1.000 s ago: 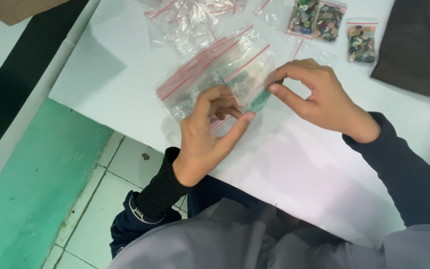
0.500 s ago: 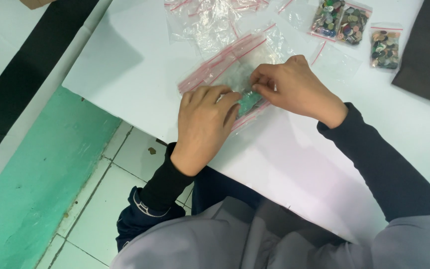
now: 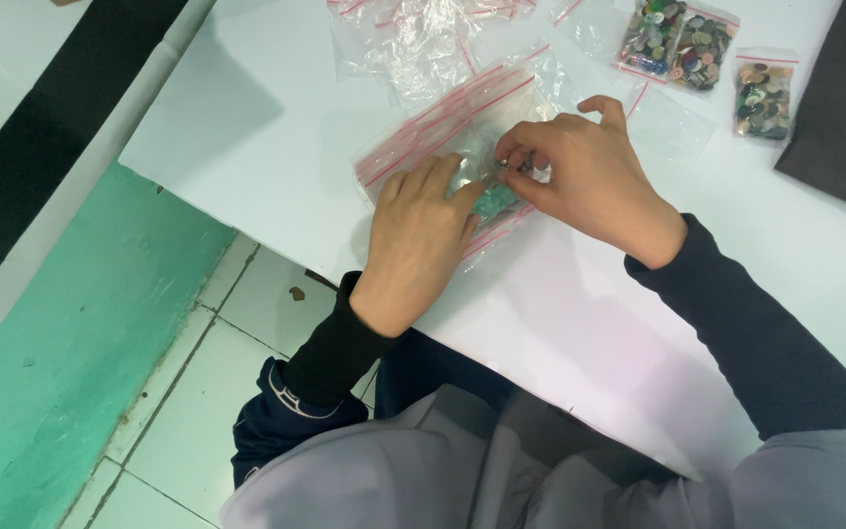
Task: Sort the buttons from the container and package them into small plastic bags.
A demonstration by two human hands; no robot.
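A small clear zip bag (image 3: pixel 462 147) with a red seal strip lies on the white tabletop (image 3: pixel 247 127), just beyond both hands. Its long axis runs on a slant, from the near left up toward the far right, and the red strips follow the same line. At the bag's near right end sits a small clump of green bits (image 3: pixel 493 201), right between the two hands.

The left hand (image 3: pixel 421 240) lies palm down on the near part of the bag, fingers stretched out and loosely spread, pressing the plastic flat; it closes around nothing. The right hand (image 3: pixel 585 176) comes in from the right, its fingers curled and the tips pinched together at the bag's edge, just above the green bits. Whether it grips the plastic or one of the small pieces cannot be told. Both hands touch the bag, the fingertips almost meeting over the green clump.

Farther off, more empty clear bags (image 3: pixel 413 39) lie in a loose heap. At the far right, well apart, are three bags filled with mixed coloured buttons (image 3: pixel 682 44). A dark cloth (image 3: pixel 844 108) covers the far right corner.
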